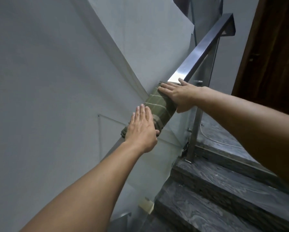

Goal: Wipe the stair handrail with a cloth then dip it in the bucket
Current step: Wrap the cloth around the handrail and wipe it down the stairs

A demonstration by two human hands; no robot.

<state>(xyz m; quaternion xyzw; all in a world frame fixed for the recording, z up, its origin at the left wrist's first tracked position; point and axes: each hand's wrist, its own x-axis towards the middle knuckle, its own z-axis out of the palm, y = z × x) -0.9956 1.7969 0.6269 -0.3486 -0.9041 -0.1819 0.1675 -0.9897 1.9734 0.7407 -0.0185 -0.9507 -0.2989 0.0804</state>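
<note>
A steel handrail (202,47) runs diagonally from lower left up to the upper right. An olive green cloth (158,106) with pale check lines lies draped over the rail at mid-frame. My left hand (141,129) presses flat on the cloth's lower end, thumb hooked around the rail's near side. My right hand (177,94) lies flat across the cloth's upper end, fingers pointing left over the rail. Above the right hand the rail is bare and shiny. No bucket is in view.
A glass panel (167,158) hangs under the rail, held by a steel post (195,131). Dark stone steps (215,195) climb at the lower right. A grey wall (48,81) fills the left. A dark wooden door (272,52) stands at the upper right.
</note>
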